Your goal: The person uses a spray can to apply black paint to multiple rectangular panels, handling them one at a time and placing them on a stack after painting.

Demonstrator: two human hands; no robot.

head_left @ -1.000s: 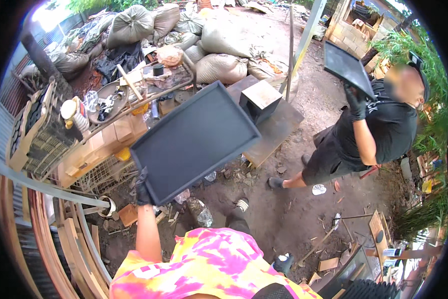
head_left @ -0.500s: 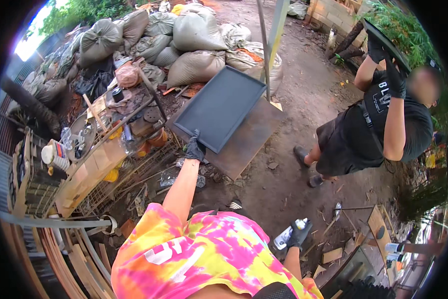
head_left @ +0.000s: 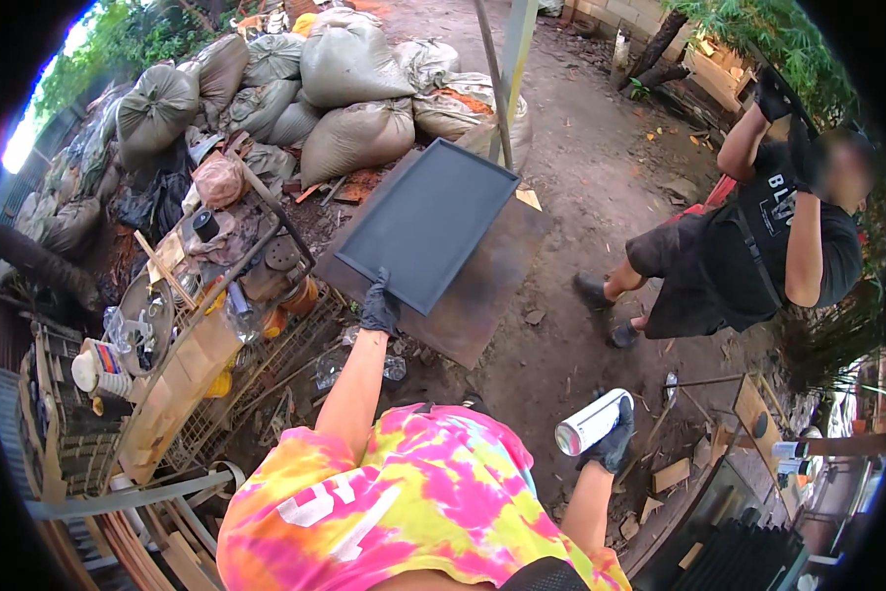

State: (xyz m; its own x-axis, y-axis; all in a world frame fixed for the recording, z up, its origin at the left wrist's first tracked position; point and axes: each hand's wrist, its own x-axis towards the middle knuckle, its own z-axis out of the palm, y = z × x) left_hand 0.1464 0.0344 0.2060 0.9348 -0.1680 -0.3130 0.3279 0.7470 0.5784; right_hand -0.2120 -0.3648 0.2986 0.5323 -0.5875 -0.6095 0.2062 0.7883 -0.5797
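A shallow black rectangular tray (head_left: 433, 222) with a raised rim lies tilted over a brown board (head_left: 497, 281) in front of me. My left hand (head_left: 379, 303), in a dark glove, is closed on the tray's near left edge, fingers over the rim. Out to the right, my right hand (head_left: 613, 441), also gloved, grips a white spray can (head_left: 593, 422). The can lies nearly on its side, its round base toward the left. Part of its far end is hidden by the fingers.
At the right, a person in black (head_left: 758, 222) holds up a dark panel in gloved hands. Filled sacks (head_left: 354, 59) are heaped at the back. Left stands a cluttered rack with wood (head_left: 182, 394) and a tub (head_left: 98, 369). A metal post (head_left: 515, 74) rises behind the tray.
My right hand has raised and turned the spray can, which shows more of its side and base. My left hand stays on the tray. The view has shifted slightly.
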